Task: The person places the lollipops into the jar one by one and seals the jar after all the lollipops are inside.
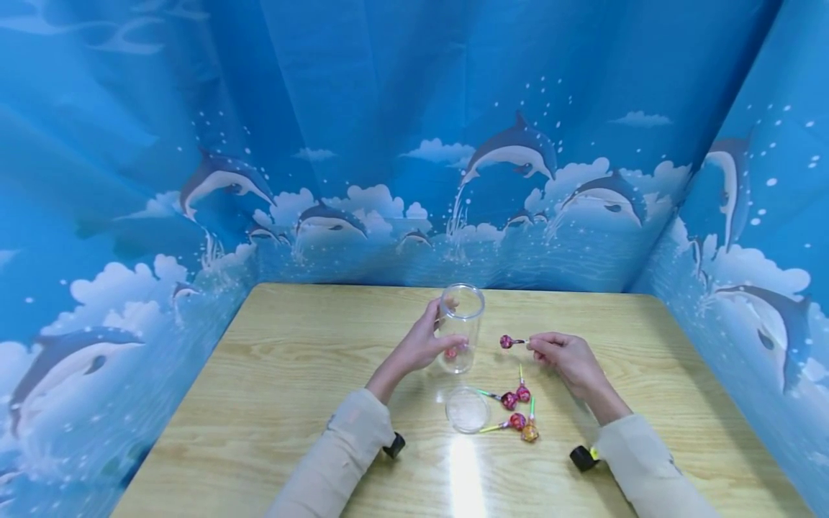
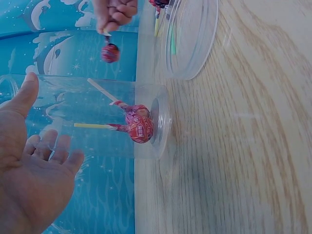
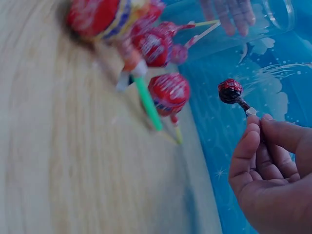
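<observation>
A clear plastic jar stands upright on the table. My left hand is wrapped around its side, thumb and fingers on opposite sides. Inside, at the bottom, are two red-wrapped lollipops, sticks pointing up. My right hand pinches the stick of a dark red lollipop between thumb and fingertips, just above the table and right of the jar. The candy end points left toward the jar; in the right wrist view this lollipop has a red and black wrapper.
A round clear lid lies on the wooden table in front of the jar. Several lollipops with green and yellow sticks are scattered right of it. Blue dolphin-printed curtains enclose the table's back and sides.
</observation>
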The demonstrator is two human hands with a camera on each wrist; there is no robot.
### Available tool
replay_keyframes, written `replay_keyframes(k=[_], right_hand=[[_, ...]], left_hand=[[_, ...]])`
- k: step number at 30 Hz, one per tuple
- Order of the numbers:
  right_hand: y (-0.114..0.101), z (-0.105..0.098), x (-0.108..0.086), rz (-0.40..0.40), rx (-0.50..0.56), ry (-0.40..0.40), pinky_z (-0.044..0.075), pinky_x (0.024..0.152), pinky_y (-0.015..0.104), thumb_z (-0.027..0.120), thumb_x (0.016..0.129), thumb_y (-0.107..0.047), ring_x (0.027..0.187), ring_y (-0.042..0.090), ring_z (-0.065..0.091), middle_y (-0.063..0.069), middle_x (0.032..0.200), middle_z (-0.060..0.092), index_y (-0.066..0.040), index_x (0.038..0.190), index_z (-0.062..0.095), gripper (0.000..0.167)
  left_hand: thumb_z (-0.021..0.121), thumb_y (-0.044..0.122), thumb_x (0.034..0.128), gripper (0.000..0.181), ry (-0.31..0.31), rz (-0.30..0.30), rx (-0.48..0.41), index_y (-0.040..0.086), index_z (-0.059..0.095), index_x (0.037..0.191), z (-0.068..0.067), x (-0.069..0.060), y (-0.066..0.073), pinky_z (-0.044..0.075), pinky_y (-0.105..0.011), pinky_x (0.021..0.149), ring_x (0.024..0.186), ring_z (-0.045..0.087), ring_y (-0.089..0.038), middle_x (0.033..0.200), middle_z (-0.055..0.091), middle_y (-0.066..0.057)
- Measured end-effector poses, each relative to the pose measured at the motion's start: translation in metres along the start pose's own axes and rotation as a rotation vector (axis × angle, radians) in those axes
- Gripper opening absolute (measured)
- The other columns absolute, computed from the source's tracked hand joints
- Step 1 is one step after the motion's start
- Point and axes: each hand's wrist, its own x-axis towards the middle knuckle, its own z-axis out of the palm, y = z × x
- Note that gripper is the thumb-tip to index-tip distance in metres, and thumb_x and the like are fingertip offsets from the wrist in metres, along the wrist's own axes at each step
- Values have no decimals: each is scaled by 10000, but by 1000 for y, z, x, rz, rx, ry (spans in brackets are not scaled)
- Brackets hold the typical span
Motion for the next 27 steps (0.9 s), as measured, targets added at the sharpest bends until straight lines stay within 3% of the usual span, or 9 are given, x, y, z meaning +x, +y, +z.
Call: replay_keyframes(k=[5, 10, 27], right_hand=[[-13, 0, -10, -18, 126, -14, 612, 743, 227, 718, 977, -76, 778, 77, 684, -5, 914, 764, -6, 1080, 744, 127], [-27, -1, -18, -52, 127, -20, 609, 749, 219, 715, 982, -88, 794, 70, 683, -11, 931, 767, -63, 1047, 764, 85], [-66, -9, -34, -192, 204, -71, 599, 714, 202, 699, 987, -57, 810, 84, 687, 15, 944, 770, -42, 1033, 774, 88]], left_hand=[[810, 205, 913, 811, -1, -2, 2, 61, 338, 1556, 0, 0, 1, 319, -472, 1228, 1477, 380, -323, 1567, 447, -135], [808, 202, 915, 805, -2, -3, 2, 68, 340, 1556, 0, 0, 2, 317, -474, 1229, 1477, 380, -324, 1563, 450, -137], [806, 174, 915, 805, -9, 10, 6, 45, 334, 1554, -1, 1, 0, 319, -466, 1228, 1473, 386, -326, 1558, 453, -149]])
